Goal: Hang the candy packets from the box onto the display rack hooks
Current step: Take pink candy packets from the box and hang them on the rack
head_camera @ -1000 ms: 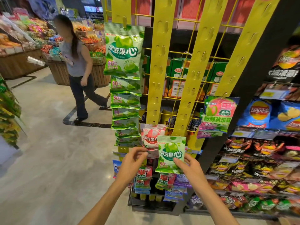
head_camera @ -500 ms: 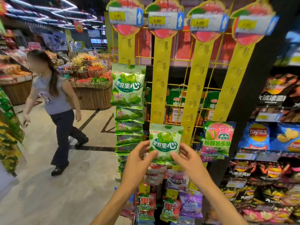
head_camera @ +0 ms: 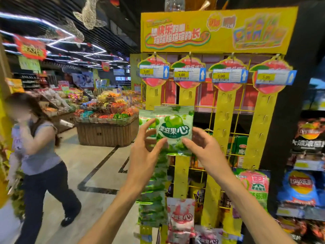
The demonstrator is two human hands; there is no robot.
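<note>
A green candy packet [head_camera: 174, 128] is held up in front of the yellow display rack [head_camera: 225, 110], over the gap between its first and second hanging strips. My left hand [head_camera: 146, 147] pinches its lower left corner and my right hand [head_camera: 202, 147] pinches its lower right corner. More green packets [head_camera: 154, 187] hang in a column on the leftmost strip, partly hidden behind my left hand. Pink and white packets [head_camera: 181, 217] hang low on the second strip, and a pink and green packet [head_camera: 253, 184] hangs on the right. The box is out of view.
Price tags [head_camera: 190, 74] top each strip under a yellow header sign [head_camera: 218, 30]. Chip bags [head_camera: 300, 185] fill the shelf to the right. A person [head_camera: 37, 155] walks on the aisle floor at the left, near a wooden produce stand [head_camera: 107, 131].
Both hands have lifted the green packet from low on the rack up to the level of the top hanging packets. The view tilted upward. The person at left walked closer.
</note>
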